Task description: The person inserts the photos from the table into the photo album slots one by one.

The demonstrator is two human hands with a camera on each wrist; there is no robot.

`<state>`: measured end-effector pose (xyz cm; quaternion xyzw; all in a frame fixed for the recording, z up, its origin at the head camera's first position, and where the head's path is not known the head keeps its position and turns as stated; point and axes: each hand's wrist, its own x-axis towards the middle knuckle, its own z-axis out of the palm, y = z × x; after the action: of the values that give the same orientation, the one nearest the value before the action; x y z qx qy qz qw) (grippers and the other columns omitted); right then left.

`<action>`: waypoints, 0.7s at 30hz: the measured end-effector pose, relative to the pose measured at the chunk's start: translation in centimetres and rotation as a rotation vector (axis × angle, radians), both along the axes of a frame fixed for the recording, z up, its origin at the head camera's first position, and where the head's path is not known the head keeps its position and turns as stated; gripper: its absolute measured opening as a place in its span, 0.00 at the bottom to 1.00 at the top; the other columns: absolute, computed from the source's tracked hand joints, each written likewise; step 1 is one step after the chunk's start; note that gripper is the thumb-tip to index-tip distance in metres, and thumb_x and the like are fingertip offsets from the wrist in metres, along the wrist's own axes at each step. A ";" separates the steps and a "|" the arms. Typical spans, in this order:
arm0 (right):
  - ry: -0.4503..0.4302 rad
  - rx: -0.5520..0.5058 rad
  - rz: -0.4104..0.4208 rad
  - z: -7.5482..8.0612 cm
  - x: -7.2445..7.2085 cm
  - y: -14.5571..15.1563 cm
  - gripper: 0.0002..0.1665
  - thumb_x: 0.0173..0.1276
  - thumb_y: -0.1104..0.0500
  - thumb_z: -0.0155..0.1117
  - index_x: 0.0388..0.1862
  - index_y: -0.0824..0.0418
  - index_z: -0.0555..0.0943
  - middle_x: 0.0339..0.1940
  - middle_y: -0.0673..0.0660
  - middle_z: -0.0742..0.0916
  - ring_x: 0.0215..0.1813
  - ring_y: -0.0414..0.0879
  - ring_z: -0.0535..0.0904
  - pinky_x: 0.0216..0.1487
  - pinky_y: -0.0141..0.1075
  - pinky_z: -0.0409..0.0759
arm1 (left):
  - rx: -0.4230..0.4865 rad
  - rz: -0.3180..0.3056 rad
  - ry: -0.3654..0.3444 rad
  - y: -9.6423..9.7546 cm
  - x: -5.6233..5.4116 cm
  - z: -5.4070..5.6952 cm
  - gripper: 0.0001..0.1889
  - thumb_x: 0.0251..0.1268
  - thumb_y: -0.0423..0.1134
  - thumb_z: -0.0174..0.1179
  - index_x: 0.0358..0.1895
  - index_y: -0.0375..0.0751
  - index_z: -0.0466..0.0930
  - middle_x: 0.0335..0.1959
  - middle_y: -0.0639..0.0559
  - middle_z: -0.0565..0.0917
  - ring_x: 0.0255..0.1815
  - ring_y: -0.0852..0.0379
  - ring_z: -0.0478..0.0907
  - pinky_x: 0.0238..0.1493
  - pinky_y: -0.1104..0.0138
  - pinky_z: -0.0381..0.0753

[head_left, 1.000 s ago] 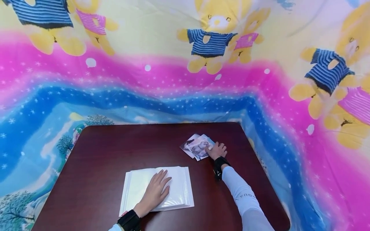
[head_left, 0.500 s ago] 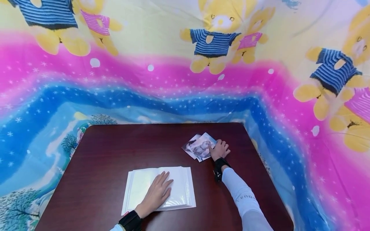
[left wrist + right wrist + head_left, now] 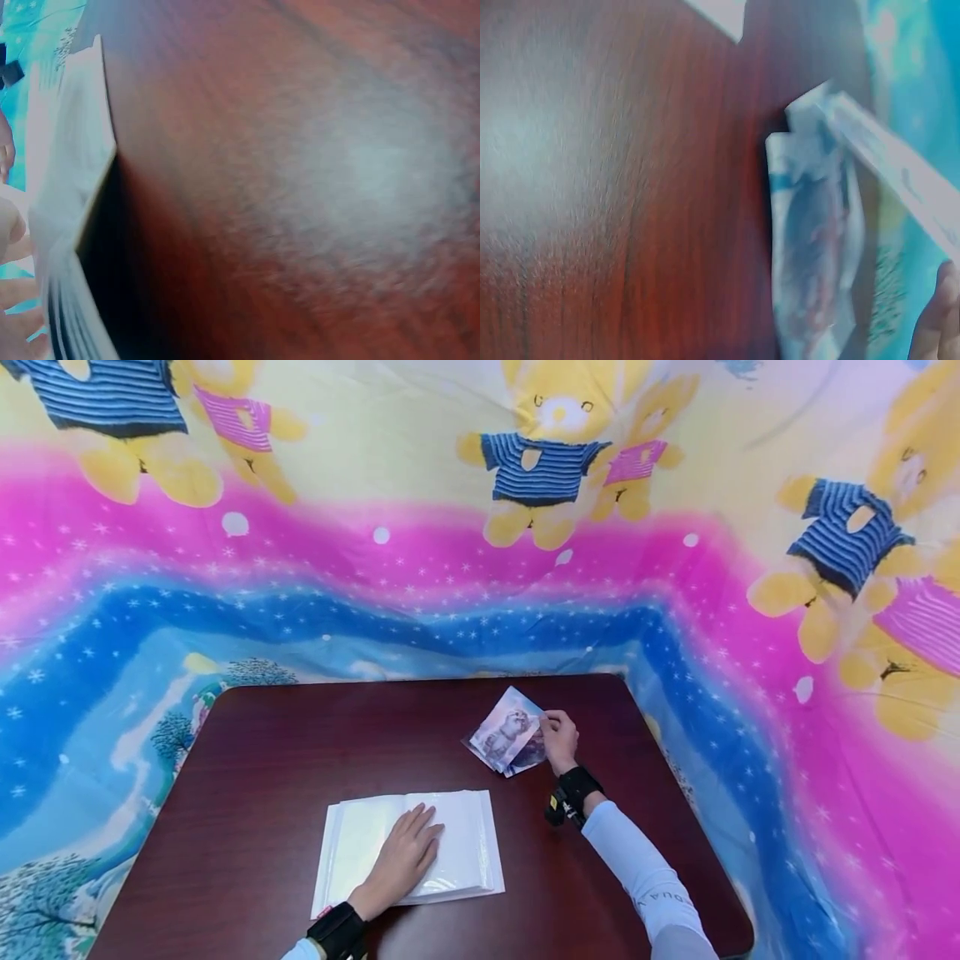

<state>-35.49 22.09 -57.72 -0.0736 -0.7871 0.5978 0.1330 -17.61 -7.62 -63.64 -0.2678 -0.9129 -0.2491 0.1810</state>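
Observation:
An open album with white pages and clear sleeves (image 3: 463, 852) lies on the table near the front. My left hand (image 3: 403, 860) rests flat across its pages, fingers straight. At the back right, my right hand (image 3: 561, 743) pinches the right edge of a kitten photo (image 3: 506, 731) between thumb and fingers. In the right wrist view this kitten photo (image 3: 900, 172) stands tilted up over the other photos (image 3: 810, 255), which lie in a small pile. The left wrist view shows the album's edge (image 3: 75, 127), with part of the left hand at the far left.
The dark red-brown table (image 3: 315, 735) has rounded corners. A printed cloth with teddy bears (image 3: 420, 568) hangs behind it and along both sides. Each wrist wears a black strap; the right one (image 3: 579, 789) carries a small camera.
My right hand has gone from resting at the pile's edge to pinching the kitten photo, lifting its right side and uncovering another photo beneath. The left hand has stayed on the album.

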 end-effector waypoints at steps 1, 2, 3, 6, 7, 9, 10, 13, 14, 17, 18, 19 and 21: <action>0.010 -0.040 0.042 0.4 0.3 -0.2 0.13 0.76 0.63 0.57 0.53 0.70 0.78 0.39 0.73 0.86 0.40 0.70 0.82 0.44 0.55 0.82 | 0.022 0.004 -0.002 -0.1 -0.1 0.1 0.14 0.65 0.33 0.63 0.52 0.34 0.83 0.59 0.33 0.79 0.64 0.35 0.71 0.63 0.43 0.69; 0.020 -0.074 0.085 0.7 0.5 -0.4 0.13 0.76 0.64 0.57 0.54 0.71 0.77 0.39 0.74 0.85 0.40 0.70 0.82 0.43 0.55 0.83 | 0.050 0.013 -0.005 -0.2 -0.2 0.3 0.14 0.65 0.32 0.63 0.52 0.34 0.83 0.58 0.34 0.79 0.63 0.35 0.73 0.62 0.44 0.70; 0.026 -0.105 0.130 1.0 0.8 -0.6 0.14 0.76 0.64 0.57 0.54 0.72 0.77 0.39 0.74 0.85 0.39 0.70 0.82 0.42 0.53 0.84 | 0.089 0.024 -0.010 -0.3 -0.3 0.5 0.14 0.65 0.31 0.62 0.53 0.33 0.82 0.57 0.34 0.80 0.62 0.35 0.74 0.61 0.45 0.71; 0.015 -0.167 0.285 2.0 1.8 -1.2 0.15 0.75 0.66 0.57 0.55 0.75 0.76 0.37 0.75 0.84 0.34 0.59 0.84 0.37 0.43 0.84 | 0.229 0.074 -0.045 -0.6 -0.7 1.2 0.15 0.68 0.31 0.61 0.56 0.31 0.80 0.55 0.36 0.81 0.58 0.38 0.77 0.58 0.47 0.75; 0.010 -0.180 0.348 2.4 2.2 -1.5 0.15 0.75 0.67 0.57 0.55 0.77 0.75 0.37 0.75 0.84 0.32 0.54 0.84 0.35 0.39 0.83 | 0.280 0.091 -0.063 -0.7 -0.8 1.4 0.16 0.68 0.31 0.61 0.57 0.31 0.79 0.54 0.37 0.82 0.57 0.39 0.78 0.56 0.48 0.76; -0.007 -0.188 0.479 3.1 3.0 -2.1 0.16 0.74 0.69 0.56 0.55 0.80 0.73 0.36 0.76 0.84 0.29 0.46 0.82 0.33 0.35 0.81 | 0.377 0.104 -0.105 -0.9 -1.1 1.8 0.17 0.69 0.32 0.61 0.59 0.30 0.77 0.52 0.39 0.83 0.52 0.43 0.81 0.52 0.51 0.79; -0.014 -0.179 0.540 3.4 3.5 -2.5 0.16 0.74 0.70 0.56 0.55 0.82 0.72 0.37 0.76 0.83 0.28 0.43 0.82 0.33 0.35 0.81 | 0.418 0.101 -0.132 -1.0 -1.3 2.0 0.18 0.69 0.33 0.61 0.60 0.30 0.76 0.51 0.40 0.83 0.49 0.46 0.83 0.49 0.53 0.81; -0.026 -0.111 0.678 4.0 4.9 -3.7 0.16 0.74 0.72 0.54 0.54 0.84 0.71 0.37 0.77 0.83 0.29 0.44 0.82 0.35 0.43 0.82 | 0.544 0.055 -0.258 -1.2 -1.7 2.4 0.21 0.68 0.33 0.62 0.62 0.30 0.74 0.46 0.41 0.85 0.39 0.52 0.86 0.40 0.59 0.84; -0.038 -0.091 0.708 4.1 5.3 -4.0 0.16 0.74 0.71 0.54 0.55 0.83 0.71 0.37 0.77 0.83 0.30 0.46 0.82 0.36 0.48 0.83 | 0.575 0.039 -0.306 -1.2 -1.7 2.5 0.22 0.68 0.33 0.63 0.63 0.30 0.73 0.45 0.42 0.85 0.36 0.53 0.86 0.37 0.62 0.84; -0.061 -0.069 0.769 3.8 6.1 -4.9 0.16 0.74 0.71 0.55 0.54 0.83 0.71 0.35 0.79 0.82 0.31 0.57 0.82 0.41 0.62 0.80 | 0.628 0.009 -0.427 -1.3 -1.6 2.8 0.24 0.66 0.32 0.65 0.63 0.29 0.73 0.40 0.44 0.85 0.33 0.55 0.86 0.33 0.66 0.83; -0.069 -0.071 0.784 3.7 6.4 -5.1 0.16 0.74 0.72 0.54 0.54 0.84 0.71 0.34 0.80 0.81 0.31 0.60 0.82 0.41 0.64 0.79 | 0.626 0.008 -0.450 -1.3 -1.6 2.8 0.24 0.64 0.31 0.66 0.62 0.29 0.73 0.39 0.44 0.84 0.32 0.55 0.85 0.32 0.66 0.83; -0.076 -0.083 0.798 3.3 6.4 -5.3 0.15 0.74 0.72 0.54 0.54 0.84 0.71 0.33 0.81 0.81 0.31 0.65 0.81 0.42 0.68 0.76 | 0.617 0.008 -0.465 -1.3 -1.5 2.9 0.24 0.64 0.31 0.66 0.61 0.28 0.74 0.38 0.44 0.84 0.31 0.55 0.85 0.32 0.67 0.83; -0.070 -0.092 0.815 2.5 6.3 -5.5 0.15 0.74 0.72 0.54 0.54 0.84 0.71 0.32 0.81 0.81 0.32 0.71 0.79 0.41 0.68 0.76 | 0.596 0.008 -0.473 -1.4 -1.5 3.1 0.23 0.62 0.29 0.66 0.60 0.26 0.74 0.37 0.45 0.83 0.31 0.55 0.85 0.32 0.67 0.83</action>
<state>-29.22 16.59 -55.27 0.2180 -0.7285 0.6330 -0.1450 -19.14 -8.98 -60.56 -0.1347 -0.8181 -0.5579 0.0363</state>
